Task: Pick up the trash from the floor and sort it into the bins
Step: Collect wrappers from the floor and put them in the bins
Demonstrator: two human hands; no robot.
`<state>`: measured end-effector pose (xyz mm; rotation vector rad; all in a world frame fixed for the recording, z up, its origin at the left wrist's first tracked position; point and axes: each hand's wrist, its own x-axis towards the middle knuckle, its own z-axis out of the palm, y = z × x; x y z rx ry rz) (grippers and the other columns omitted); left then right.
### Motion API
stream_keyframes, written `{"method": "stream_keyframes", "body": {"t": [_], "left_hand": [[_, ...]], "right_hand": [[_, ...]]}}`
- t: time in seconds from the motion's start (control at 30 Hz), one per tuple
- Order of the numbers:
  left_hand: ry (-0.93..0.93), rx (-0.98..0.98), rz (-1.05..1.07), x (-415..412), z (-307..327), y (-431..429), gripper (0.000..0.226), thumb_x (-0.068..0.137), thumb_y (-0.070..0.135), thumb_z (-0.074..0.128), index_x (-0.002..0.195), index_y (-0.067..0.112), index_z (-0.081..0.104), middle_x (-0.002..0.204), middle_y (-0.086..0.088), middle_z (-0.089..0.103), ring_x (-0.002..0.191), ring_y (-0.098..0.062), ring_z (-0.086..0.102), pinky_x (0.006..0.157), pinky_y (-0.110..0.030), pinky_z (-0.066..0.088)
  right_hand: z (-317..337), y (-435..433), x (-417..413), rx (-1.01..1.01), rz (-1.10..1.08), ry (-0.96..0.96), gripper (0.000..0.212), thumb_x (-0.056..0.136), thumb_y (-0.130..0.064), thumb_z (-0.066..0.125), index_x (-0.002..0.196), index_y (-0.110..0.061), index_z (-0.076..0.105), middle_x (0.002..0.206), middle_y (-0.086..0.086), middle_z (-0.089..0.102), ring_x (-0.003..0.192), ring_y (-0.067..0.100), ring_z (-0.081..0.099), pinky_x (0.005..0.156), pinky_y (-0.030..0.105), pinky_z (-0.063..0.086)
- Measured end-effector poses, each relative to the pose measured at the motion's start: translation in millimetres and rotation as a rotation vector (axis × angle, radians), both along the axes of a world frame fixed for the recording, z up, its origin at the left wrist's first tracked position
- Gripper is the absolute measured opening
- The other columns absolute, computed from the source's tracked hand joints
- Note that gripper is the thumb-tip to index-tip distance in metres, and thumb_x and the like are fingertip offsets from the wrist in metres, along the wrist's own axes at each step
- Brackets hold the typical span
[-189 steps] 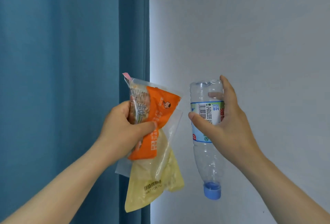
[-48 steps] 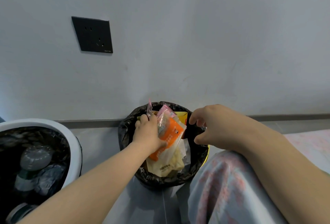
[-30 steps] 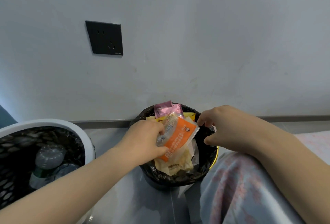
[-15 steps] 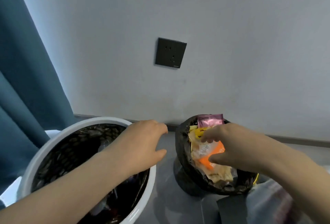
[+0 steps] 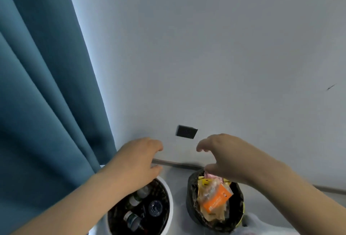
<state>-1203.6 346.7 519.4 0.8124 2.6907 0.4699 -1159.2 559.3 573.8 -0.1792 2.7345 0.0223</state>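
Both hands have lifted away empty, fingers loosely spread: left hand (image 5: 139, 161) above the white bin (image 5: 169, 203), right hand (image 5: 222, 157) above the black-lined bin (image 5: 191, 197). Inside that bin lies the orange wrapper (image 5: 217, 200), light, crinkly and slippery; pinch an edge.

A room in a home, by the look of it: a teal curtain (image 5: 41, 85) hangs in folds beside a plain pale wall (image 5: 206, 47) with a black wall socket (image 5: 186, 131), and two small lined waste bins, one white-rimmed (image 5: 169, 197) and one black-bagged (image 5: 191, 197), stand below.
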Motion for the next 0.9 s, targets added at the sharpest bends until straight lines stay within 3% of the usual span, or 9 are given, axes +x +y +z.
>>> {"method": "stream_keyframes", "body": {"t": [0.27,0.53,0.77,0.9], "left_hand": [[0.013,0.082,0.1,20.6,228.2,-35.2,0.042,0.092,0.039,0.053,0.133,0.035,0.044,0.13,0.018,0.049,0.116,-0.002,0.047,0.097,-0.017,0.038],[0.265,0.134,0.204,48.2,435.0,-91.0,0.039,0.089,0.043,0.057,0.127,0.035,0.051,0.124,0.021,0.053,0.114,-0.001,0.051,0.098,-0.02,0.042],[0.457,0.167,0.286,80.0,535.7,-109.9,0.033,0.087,0.042,0.06,0.118,0.033,0.056,0.113,0.022,0.056,0.104,0.001,0.052,0.086,-0.013,0.04],[0.534,0.16,0.401,98.9,557.7,-113.1,0.035,0.085,0.042,0.061,0.118,0.033,0.057,0.113,0.021,0.058,0.104,0.001,0.053,0.091,-0.018,0.045]], "right_hand": [[221.8,-36.4,10.3,-0.045,0.053,0.084,0.044,0.09,-0.031,0.059,0.133,-0.031,0.05,0.13,-0.009,0.056,0.12,0.011,0.051,0.097,0.026,0.044],[424.0,-86.9,25.8,-0.106,0.121,0.325,0.046,0.089,-0.035,0.061,0.133,-0.034,0.049,0.132,-0.009,0.054,0.118,0.013,0.053,0.094,0.027,0.045],[521.3,-105.7,50.1,-0.204,0.245,0.471,0.041,0.087,-0.038,0.063,0.127,-0.037,0.052,0.122,-0.015,0.057,0.111,0.007,0.056,0.092,0.027,0.049],[547.0,-110.8,48.8,-0.232,0.393,0.533,0.043,0.088,-0.04,0.063,0.129,-0.037,0.051,0.124,-0.017,0.057,0.115,0.004,0.053,0.094,0.023,0.045]]}}
